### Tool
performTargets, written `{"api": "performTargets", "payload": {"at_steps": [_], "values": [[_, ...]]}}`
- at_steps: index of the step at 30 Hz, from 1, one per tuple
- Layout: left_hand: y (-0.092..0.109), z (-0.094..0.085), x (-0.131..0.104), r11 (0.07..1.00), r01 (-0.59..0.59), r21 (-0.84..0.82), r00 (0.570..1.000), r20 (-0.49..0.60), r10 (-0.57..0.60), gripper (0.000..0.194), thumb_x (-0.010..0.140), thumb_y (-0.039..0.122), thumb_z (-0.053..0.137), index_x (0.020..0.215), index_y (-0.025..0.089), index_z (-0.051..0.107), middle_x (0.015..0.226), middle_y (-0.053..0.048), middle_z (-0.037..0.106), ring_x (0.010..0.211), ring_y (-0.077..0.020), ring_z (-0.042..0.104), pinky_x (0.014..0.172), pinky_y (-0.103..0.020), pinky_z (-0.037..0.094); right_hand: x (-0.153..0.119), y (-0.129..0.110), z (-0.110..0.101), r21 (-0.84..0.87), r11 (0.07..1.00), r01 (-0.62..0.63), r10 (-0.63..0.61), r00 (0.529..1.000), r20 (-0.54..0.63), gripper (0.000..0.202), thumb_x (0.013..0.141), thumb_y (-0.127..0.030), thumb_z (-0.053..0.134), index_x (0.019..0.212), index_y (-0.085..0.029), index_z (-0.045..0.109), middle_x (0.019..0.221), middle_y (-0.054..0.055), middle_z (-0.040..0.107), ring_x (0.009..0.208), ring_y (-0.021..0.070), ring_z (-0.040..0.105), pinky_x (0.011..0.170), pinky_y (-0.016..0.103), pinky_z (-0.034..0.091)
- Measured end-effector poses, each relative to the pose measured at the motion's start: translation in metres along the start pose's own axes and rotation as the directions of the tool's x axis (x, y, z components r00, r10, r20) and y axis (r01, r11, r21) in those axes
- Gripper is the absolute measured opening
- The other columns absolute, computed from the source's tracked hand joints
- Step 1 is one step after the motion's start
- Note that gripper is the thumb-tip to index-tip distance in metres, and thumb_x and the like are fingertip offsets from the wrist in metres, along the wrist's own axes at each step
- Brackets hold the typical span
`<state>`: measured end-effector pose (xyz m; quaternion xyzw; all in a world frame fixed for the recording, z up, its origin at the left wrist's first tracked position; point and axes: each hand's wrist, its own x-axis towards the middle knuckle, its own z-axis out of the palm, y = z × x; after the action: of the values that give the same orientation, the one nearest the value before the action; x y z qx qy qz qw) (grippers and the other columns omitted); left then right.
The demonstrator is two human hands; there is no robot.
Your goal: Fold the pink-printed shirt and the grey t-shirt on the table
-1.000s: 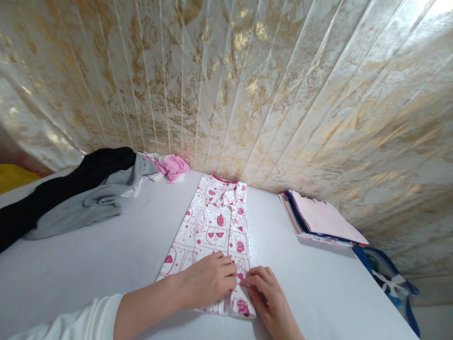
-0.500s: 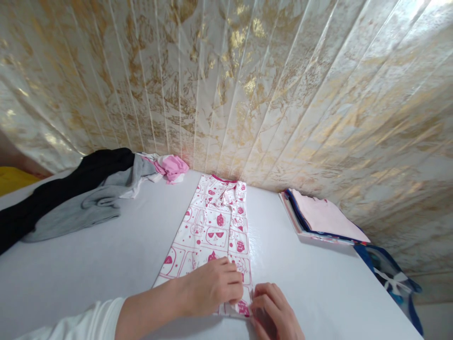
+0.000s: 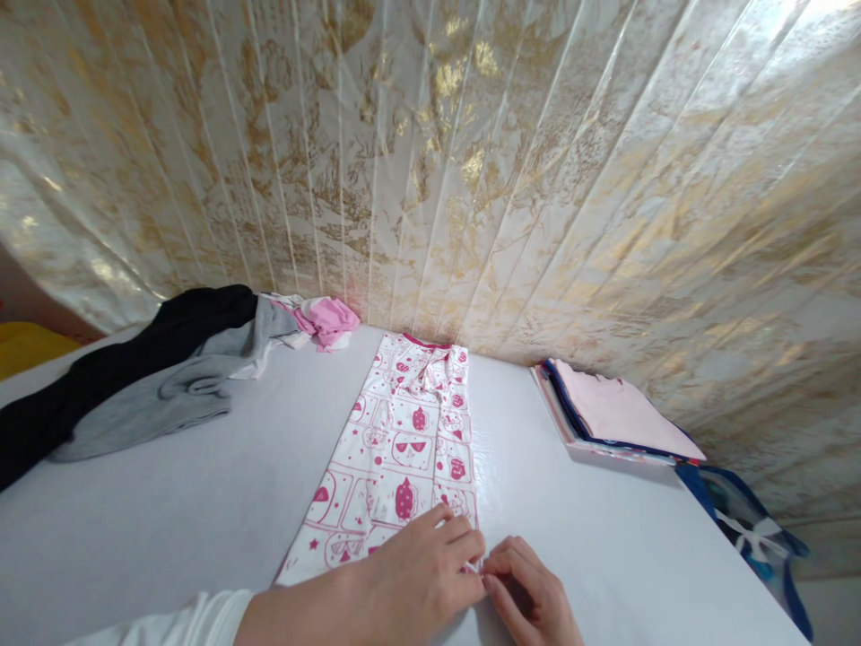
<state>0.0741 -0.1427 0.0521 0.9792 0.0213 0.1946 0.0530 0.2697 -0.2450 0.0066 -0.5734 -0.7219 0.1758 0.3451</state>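
Observation:
A white shirt (image 3: 409,449) with a magenta print lies folded into a long strip, its magenta neckband at the far end by the curtain. Small creases bunch up below that neckband. Across its near end reaches my left hand (image 3: 434,565), fingers curled down and closed on the cloth near the right corner. My right hand (image 3: 531,588) is beside it, thumb and fingertips pinched together at that same corner. The two hands' fingertips almost meet there. My left forearm and hand cover most of the near hem.
Black trousers (image 3: 202,314) and a grey garment (image 3: 148,404) lie on the left, with a pink cloth (image 3: 329,318) behind. To the right sits a stack of folded clothes (image 3: 625,413); a blue-edged clear bag (image 3: 746,529) hangs over the white table's (image 3: 639,547) edge. A gold-patterned curtain (image 3: 430,161) stands behind.
My left hand has moved right and nearer, to the shirt's near right corner. My right hand stays about in place, its fingertips now closer together. The rest of the shirt lies still.

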Motion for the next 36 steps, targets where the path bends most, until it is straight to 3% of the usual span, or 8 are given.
{"api": "performTargets", "payload": {"at_steps": [8,13,16,19,23,30,33,36], "values": [[0.002,0.027,0.009,0.995,0.083,0.061,0.997,-0.011,-0.083,0.013,0.093,0.026,0.062,0.085,0.016,0.062,0.091,-0.003,0.06,0.089,-0.0198,0.053,0.082,-0.036,0.039,0.009,-0.001,-0.009,-0.012,1.0,-0.017,0.017,0.999,0.045,0.023,0.097,-0.025,0.044,0.081,-0.023,0.06,0.078,0.002,0.063,0.077,0.0167,0.059,0.076,0.032,0.049],[0.004,0.036,0.013,0.992,0.105,0.076,0.993,-0.064,-0.1,0.015,0.089,0.029,0.066,0.084,0.015,0.063,0.1,-0.005,0.06,0.093,-0.0212,0.051,0.083,-0.036,0.038,0.041,0.007,-0.015,-0.063,0.996,-0.07,0.071,0.997,0.012,0.022,0.097,-0.026,0.043,0.105,-0.024,0.063,0.114,0.008,0.062,0.108,0.0198,0.059,0.093,0.034,0.049],[0.001,0.041,0.011,0.989,0.136,-0.055,0.989,-0.054,-0.139,0.013,0.087,0.028,0.068,0.083,0.018,0.062,0.1,-0.003,0.059,0.093,-0.0199,0.051,0.083,-0.034,0.038,0.067,0.021,-0.003,-0.22,0.975,-0.019,0.019,1.0,-0.005,0.031,0.096,-0.027,0.045,0.124,-0.026,0.058,0.139,0.009,0.052,0.126,0.0219,0.051,0.102,0.038,0.044],[-0.002,0.045,0.008,0.958,0.171,-0.229,0.984,-0.003,-0.176,0.01,0.085,0.027,0.07,0.08,0.02,0.063,0.098,0.0,0.057,0.089,-0.0164,0.051,0.081,-0.031,0.039,0.089,0.039,0.014,-0.396,0.918,0.03,-0.031,1.0,0.004,0.039,0.096,-0.027,0.044,0.134,-0.023,0.053,0.146,0.011,0.047,0.134,0.0243,0.045,0.104,0.043,0.043],[-0.003,0.046,0.007,0.928,0.198,-0.314,0.98,0.033,-0.198,0.009,0.083,0.024,0.07,0.077,0.021,0.065,0.095,0.001,0.057,0.086,-0.0143,0.052,0.078,-0.029,0.039,0.103,0.055,0.024,-0.51,0.859,0.045,-0.034,0.999,0.029,0.045,0.099,-0.026,0.037,0.143,-0.022,0.043,0.151,0.011,0.041,0.139,0.0226,0.037,0.109,0.044,0.037],[0.0,0.044,0.006,0.921,0.188,-0.34,0.981,0.026,-0.191,0.008,0.085,0.024,0.069,0.078,0.022,0.065,0.096,0.001,0.059,0.089,-0.0146,0.052,0.081,-0.029,0.038,0.109,0.056,0.017,-0.532,0.846,0.033,0.004,0.998,0.069,0.047,0.1,-0.028,0.034,0.147,-0.02,0.038,0.153,0.008,0.035,0.143,0.022,0.03,0.111,0.044,0.033],[0.002,0.04,0.002,0.921,0.201,-0.334,0.979,0.089,-0.181,0.006,0.085,0.025,0.068,0.085,0.023,0.062,0.102,0.001,0.059,0.092,-0.0158,0.053,0.084,-0.029,0.038,0.109,0.056,0.017,-0.523,0.852,0.034,-0.006,0.998,0.057,0.048,0.1,-0.027,0.037,0.147,-0.021,0.038,0.153,0.007,0.036,0.143,0.0218,0.029,0.112,0.043,0.033],[0.003,0.03,-0.003,0.911,0.268,-0.314,0.96,0.17,-0.224,0.023,0.082,0.022,0.07,0.099,0.021,0.056,0.104,0.0,0.06,0.092,-0.0172,0.053,0.082,-0.029,0.04,0.109,0.057,0.016,-0.493,0.869,0.028,-0.011,0.999,0.038,0.046,0.099,-0.028,0.039,0.144,-0.021,0.042,0.152,0.008,0.039,0.142,0.0225,0.031,0.111,0.044,0.035]]}}
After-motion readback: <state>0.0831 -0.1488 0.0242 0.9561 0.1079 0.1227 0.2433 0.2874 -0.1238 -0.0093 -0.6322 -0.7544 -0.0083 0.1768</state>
